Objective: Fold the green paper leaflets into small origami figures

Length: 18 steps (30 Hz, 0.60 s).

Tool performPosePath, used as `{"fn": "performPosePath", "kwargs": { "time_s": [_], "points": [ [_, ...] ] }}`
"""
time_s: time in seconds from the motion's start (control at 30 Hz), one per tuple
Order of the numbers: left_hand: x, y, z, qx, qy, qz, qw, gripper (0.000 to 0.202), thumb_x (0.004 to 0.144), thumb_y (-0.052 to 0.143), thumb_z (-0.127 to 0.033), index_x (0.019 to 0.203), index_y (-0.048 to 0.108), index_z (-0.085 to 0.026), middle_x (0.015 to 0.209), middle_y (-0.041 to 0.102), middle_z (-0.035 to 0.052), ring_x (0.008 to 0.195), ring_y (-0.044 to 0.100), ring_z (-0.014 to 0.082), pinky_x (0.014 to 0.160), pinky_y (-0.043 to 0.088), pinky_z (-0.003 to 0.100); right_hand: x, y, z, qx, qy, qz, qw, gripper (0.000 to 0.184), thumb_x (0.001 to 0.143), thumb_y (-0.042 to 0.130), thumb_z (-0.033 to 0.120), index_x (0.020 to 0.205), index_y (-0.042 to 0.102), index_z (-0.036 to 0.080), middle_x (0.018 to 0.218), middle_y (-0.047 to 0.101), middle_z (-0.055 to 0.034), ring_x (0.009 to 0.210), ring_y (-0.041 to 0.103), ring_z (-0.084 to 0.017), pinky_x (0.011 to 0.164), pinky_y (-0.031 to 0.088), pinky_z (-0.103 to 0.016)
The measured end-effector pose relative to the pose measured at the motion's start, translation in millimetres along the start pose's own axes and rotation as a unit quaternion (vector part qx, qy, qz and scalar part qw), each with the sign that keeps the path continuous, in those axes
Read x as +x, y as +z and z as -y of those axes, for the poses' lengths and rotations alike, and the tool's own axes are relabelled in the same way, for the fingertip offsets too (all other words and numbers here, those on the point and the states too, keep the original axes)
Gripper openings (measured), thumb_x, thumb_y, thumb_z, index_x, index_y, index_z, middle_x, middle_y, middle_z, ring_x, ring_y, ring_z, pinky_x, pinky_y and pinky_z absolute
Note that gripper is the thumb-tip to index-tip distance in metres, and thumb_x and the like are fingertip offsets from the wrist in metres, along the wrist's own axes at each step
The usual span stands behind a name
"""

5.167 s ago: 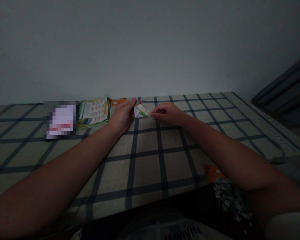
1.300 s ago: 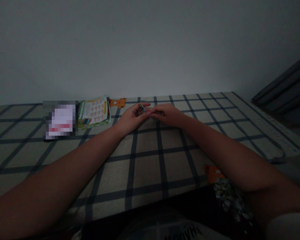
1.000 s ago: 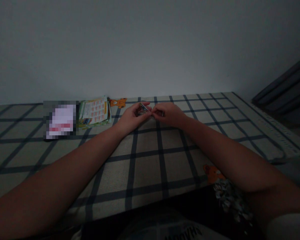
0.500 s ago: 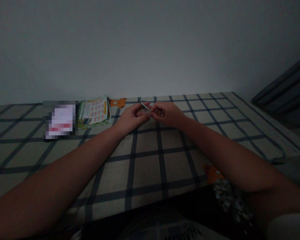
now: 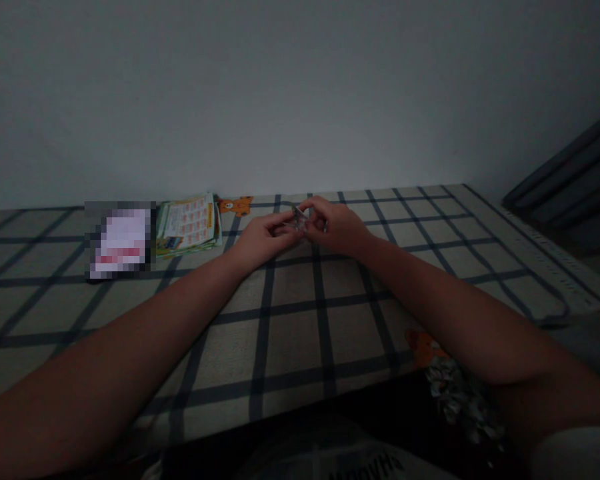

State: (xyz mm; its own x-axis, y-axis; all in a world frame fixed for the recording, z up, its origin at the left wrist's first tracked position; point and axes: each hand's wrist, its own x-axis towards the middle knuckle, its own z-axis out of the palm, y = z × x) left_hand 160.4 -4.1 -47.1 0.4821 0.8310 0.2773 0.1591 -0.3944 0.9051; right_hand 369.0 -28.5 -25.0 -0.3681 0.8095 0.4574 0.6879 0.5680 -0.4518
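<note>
Paper piece between left hand and right hand; against both

A head-worn camera looks forward and down over the nearby checked cloth towards the wall

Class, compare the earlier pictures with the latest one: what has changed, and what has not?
The left hand has moved rightward, close to the right hand. The paper between them, wider at first, now shows as a small, pointed shape; both hands still hold it. The leaflets and cloth stayed put.
</note>
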Motion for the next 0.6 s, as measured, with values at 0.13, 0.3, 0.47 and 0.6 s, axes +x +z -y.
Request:
{"fn": "performPosePath", "kwargs": {
  "time_s": [0.13,0.3,0.47,0.6],
  "points": [
    [-1,0.3,-1,0.011,0.01,0.005,1.0,0.058,0.075,0.083,-0.048,0.123,0.075,-0.018,0.106,0.078,0.0085,0.093,0.072,0.022,0.086,0.057,0.033,1,1,-2,0.004,0.003,0.007,1.0,0.031,0.089,0.06,0.032,0.117,0.062,0.019,0.076,0.065,0.0016,0.066,0.054,-0.013,0.062,0.033,-0.026],
    [-1,-0.6,0,0.003,0.014,0.0,1.0,0.062,0.075,0.083,-0.041,0.132,0.072,-0.019,0.105,0.078,0.0087,0.089,0.071,0.019,0.081,0.057,0.031,2,1,-4,-0.005,0.0,0.004,1.0,0.027,0.086,0.06,0.025,0.112,0.064,0.018,0.077,0.064,0.0001,0.066,0.051,-0.014,0.063,0.031,-0.027],
    [-2,-0.6,3,-0.045,-0.004,0.004,0.999,0.065,0.076,0.083,-0.034,0.138,0.068,-0.021,0.092,0.077,0.0051,0.081,0.071,0.0174,0.079,0.059,0.032,1,1,-9,0.012,-0.038,-0.007,0.999,0.027,0.09,0.05,0.02,0.112,0.066,0.018,0.091,0.07,-0.0046,0.076,0.057,-0.016,0.072,0.039,-0.029],
    [-1,-0.1,8,-0.094,-0.004,-0.013,0.995,0.069,0.072,0.085,-0.032,0.137,0.068,-0.021,0.107,0.078,0.0081,0.092,0.073,0.0198,0.088,0.06,0.036,2,2,-12,0.041,-0.082,-0.004,0.996,0.037,0.089,0.047,0.015,0.119,0.068,0.018,0.11,0.074,-0.0072,0.089,0.064,-0.018,0.082,0.044,-0.03]
  ]
}}
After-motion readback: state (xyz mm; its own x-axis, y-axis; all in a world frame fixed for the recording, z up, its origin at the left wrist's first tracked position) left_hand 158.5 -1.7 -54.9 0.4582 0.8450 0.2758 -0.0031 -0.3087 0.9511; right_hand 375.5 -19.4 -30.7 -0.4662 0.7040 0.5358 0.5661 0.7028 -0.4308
